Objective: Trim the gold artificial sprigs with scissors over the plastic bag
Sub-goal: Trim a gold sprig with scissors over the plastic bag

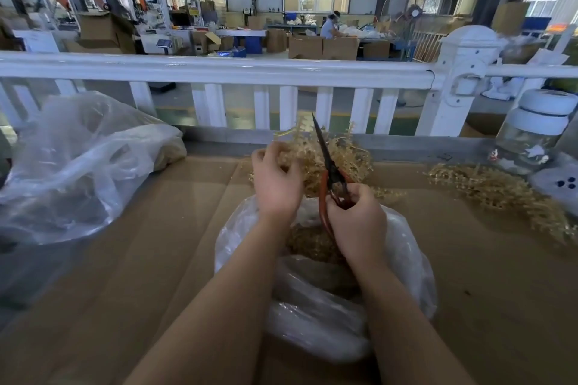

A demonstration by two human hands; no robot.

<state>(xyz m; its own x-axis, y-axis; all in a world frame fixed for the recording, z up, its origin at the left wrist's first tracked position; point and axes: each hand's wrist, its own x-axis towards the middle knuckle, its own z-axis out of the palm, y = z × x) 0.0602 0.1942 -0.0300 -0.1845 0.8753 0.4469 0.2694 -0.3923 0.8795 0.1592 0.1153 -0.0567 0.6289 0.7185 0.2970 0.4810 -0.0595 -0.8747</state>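
Note:
My left hand (276,180) grips a bunch of gold artificial sprigs (347,158) above the far edge of an open clear plastic bag (403,262). My right hand (356,219) holds red-handled scissors (328,172) by their handles, the dark blades closed and pointing up and away, just right of the left hand. Gold trimmings (312,242) lie inside the bag beneath both hands.
A pile of gold sprigs (500,191) lies at the right on the cardboard-covered table (156,244). A large crumpled plastic bag (78,166) sits at the left. A white fence rail (219,69) runs along the table's far edge, a lidded jar (531,131) at its right.

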